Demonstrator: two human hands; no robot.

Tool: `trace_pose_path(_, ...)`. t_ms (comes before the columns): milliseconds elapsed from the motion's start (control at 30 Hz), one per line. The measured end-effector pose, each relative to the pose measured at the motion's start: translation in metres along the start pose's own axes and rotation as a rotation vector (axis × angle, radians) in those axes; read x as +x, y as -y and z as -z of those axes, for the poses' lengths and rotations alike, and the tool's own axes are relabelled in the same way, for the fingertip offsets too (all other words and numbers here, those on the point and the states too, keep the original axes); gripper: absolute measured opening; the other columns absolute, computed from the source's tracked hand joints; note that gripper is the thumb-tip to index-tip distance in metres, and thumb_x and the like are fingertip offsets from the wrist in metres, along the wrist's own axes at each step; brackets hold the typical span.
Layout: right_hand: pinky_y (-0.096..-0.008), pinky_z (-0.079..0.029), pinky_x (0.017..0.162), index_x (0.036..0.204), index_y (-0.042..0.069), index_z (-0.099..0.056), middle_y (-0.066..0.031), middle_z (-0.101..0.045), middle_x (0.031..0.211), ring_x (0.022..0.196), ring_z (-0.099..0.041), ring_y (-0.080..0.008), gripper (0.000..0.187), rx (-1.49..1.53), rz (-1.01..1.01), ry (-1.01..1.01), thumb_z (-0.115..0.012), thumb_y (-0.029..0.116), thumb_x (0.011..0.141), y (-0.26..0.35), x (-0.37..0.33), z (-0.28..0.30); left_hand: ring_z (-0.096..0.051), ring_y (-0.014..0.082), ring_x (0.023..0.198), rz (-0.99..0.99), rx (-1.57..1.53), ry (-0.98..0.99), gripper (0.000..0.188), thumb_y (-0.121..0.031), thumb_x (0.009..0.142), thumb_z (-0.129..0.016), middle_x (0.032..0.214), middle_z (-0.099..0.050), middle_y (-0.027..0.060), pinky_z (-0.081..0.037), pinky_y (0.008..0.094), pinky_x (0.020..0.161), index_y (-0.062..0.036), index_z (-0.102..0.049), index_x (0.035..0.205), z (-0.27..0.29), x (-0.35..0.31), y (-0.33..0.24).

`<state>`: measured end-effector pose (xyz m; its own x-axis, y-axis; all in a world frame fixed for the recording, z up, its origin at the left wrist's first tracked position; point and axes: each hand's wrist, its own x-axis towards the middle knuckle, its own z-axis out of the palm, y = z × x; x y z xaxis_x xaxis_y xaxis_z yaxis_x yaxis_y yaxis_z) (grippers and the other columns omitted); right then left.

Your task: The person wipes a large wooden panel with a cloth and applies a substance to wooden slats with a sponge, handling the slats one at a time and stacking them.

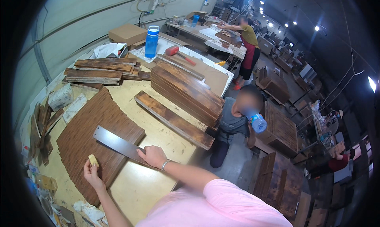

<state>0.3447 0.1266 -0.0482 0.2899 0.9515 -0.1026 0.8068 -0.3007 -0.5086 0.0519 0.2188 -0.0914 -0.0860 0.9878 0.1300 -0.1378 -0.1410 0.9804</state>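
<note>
My right hand (153, 156) is closed on the near end of a flat steel blade (117, 143) with a small hole near its far corner. The blade lies across a fanned stack of brown wood-grain planks (89, 124) with stepped left ends. Between the fingertips and thumb of my left hand (94, 177) is a small pale-yellow block (93, 160), sponge-like in look. This hand hovers over or rests against the stack's near left part; I cannot tell which. My fingers hide the blade's near end.
A single plank (174, 118) and a plank pile (186, 92) lie to the right. Farther back are more boards (97, 70), a blue bottle (151, 43) and a red mallet (172, 50). A person (233, 116) drinks beside the table; another (248, 41) works farther off.
</note>
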Motion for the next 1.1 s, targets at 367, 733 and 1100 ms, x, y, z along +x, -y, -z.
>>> trace_pose_path(367, -0.0471, -0.054, 0.069, 0.072, 0.000, -0.070, -0.0238, -0.067, 0.071, 0.071, -0.067, -0.0393, 0.063, -0.002, 0.012, -0.023, -0.044, 0.052, 0.096, -0.003, 0.001, -0.003, -0.055, 0.0055, 0.081, 0.010, -0.024, -0.007, 0.031, -0.004, 0.092, -0.060, 0.099, -0.062, 0.0017, -0.044, 0.0194, 0.073, 0.0037, -0.060, 0.122, 0.002, 0.003, 0.007)
trace_pose_path(733, -0.0504, -0.052, 0.076, 0.075, -0.003, -0.069, -0.0274, -0.065, 0.074, 0.076, -0.065, -0.0440, 0.061, 0.008, 0.021, 0.018, -0.044, 0.050, 0.093, 0.006, 0.008, -0.012, -0.063, 0.0125, 0.081, 0.066, -0.024, -0.111, 0.033, -0.005, 0.088, -0.062, 0.101, -0.066, 0.0076, -0.052, 0.0252, 0.069, 0.0038, -0.060, 0.120, -0.007, -0.001, -0.016)
trace_pose_path(1100, -0.0333, -0.032, 0.052, 0.062, -0.003, -0.051, -0.0017, -0.039, 0.056, 0.059, -0.034, -0.0087, 0.050, 0.581, -0.005, 0.099, -0.060, 0.033, 0.096, -0.005, -0.010, 0.011, -0.061, 0.0109, 0.090, -0.028, -0.294, -0.020, 0.039, 0.003, 0.087, -0.064, 0.110, -0.063, 0.0077, -0.052, 0.0248, 0.081, 0.0049, -0.056, 0.125, -0.032, -0.037, -0.088)
